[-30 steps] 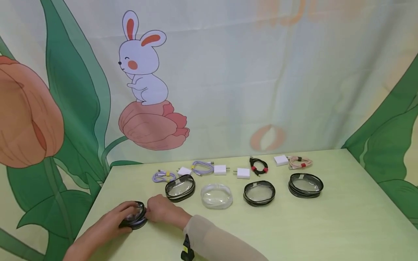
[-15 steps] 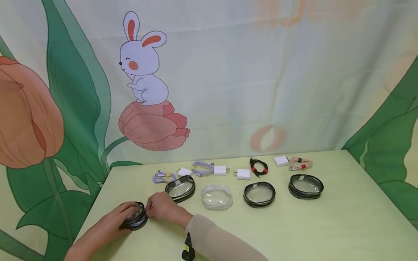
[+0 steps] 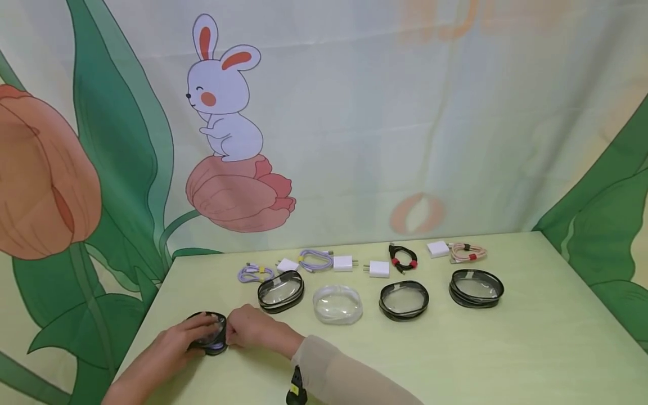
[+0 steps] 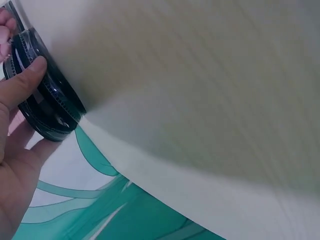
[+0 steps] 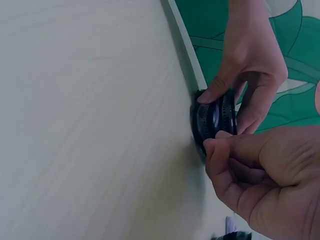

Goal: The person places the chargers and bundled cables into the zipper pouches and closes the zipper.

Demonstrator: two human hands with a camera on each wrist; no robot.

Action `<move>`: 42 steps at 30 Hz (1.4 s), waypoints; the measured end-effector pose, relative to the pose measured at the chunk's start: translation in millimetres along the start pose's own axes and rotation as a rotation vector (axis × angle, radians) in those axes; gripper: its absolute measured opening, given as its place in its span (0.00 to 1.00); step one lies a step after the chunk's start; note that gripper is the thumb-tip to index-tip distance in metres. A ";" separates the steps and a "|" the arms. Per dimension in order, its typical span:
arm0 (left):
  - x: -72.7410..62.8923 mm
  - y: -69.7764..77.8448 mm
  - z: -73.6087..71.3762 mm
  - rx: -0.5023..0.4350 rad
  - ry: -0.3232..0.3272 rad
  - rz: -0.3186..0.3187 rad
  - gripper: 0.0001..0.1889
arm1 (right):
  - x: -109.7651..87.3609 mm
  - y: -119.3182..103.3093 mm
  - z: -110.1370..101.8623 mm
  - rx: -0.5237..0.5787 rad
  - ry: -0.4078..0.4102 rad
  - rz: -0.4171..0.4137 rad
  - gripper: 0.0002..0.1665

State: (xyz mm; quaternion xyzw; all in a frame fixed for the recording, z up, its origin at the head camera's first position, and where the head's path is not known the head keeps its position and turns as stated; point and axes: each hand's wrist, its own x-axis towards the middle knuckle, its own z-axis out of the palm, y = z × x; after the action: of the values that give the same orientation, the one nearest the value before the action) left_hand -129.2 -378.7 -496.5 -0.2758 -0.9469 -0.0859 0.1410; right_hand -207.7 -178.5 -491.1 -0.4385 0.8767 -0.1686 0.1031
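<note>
At the left of the head view, my left hand (image 3: pixel 177 340) holds a small clear zip pouch (image 3: pixel 217 345) with black trim, its fingers lying across the top. Something lilac shows through the pouch's side. In the left wrist view the thumb presses on the black stitched zip band of the pouch (image 4: pixel 56 97), with fingers around the far side. My right hand (image 3: pixel 253 326) is at the pouch's right end. Seen from the right wrist, the thumb and forefinger of the right hand (image 5: pixel 270 175) pinch at the zip edge of the pouch (image 5: pixel 212 117); the fingertips hide the zip pull.
Two black-trimmed pouches (image 3: pixel 403 301) (image 3: pixel 476 288), a third (image 3: pixel 280 291), and a clear-trimmed pouch (image 3: pixel 337 305) stand in a row. Behind lie white charger plugs (image 3: pixel 346 263), lilac cables (image 3: pixel 316 260), a black cable (image 3: pixel 403 257) and a pink cable (image 3: pixel 468 252). A printed curtain (image 3: pixel 344 140) backs the table.
My left fingers have shifted over the pouch's top, and the pouch has turned slightly. The right hand stays at its right end, having moved only a little. The other things have stayed put.
</note>
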 end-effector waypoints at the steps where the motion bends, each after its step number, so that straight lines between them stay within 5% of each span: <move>1: 0.5 0.9 -0.3 0.002 -0.010 -0.016 0.30 | 0.6 1.4 1.0 0.020 0.010 0.009 0.11; 10: 5.8 5.6 -4.7 0.016 -0.128 -0.197 0.27 | 1.4 13.1 8.6 0.261 0.106 0.098 0.15; 21: 12.7 6.6 -1.9 0.092 -0.030 -0.151 0.27 | 0.2 7.9 -1.7 0.133 0.082 0.005 0.10; 23: 11.8 5.8 -3.4 0.065 -0.056 -0.163 0.29 | 1.4 11.0 -0.6 0.262 0.087 0.027 0.09; 30: 6.5 1.3 -7.0 -0.011 -0.140 -0.228 0.36 | 8.3 20.1 19.2 1.058 0.069 0.228 0.08; 33: 5.4 1.8 -4.8 0.017 -0.106 -0.216 0.34 | 12.1 19.7 25.1 1.203 0.086 0.277 0.07; 36: 6.4 5.0 -0.1 0.090 -0.089 -0.233 0.31 | 14.8 18.2 25.2 1.010 0.137 0.226 0.07; 40: 10.5 9.9 6.6 0.219 -0.117 -0.268 0.29 | 13.5 15.3 18.4 0.280 0.174 0.062 0.05; 42: 13.4 11.4 8.1 0.267 -0.123 -0.280 0.29 | 12.0 13.9 13.9 0.020 0.194 -0.014 0.05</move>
State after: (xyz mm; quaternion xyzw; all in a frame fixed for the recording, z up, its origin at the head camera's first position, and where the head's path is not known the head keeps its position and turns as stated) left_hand -135.6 -360.6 -499.0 -0.1248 -0.9859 0.0389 0.1048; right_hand -220.4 -183.3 -509.6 -0.4251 0.8778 -0.2196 0.0209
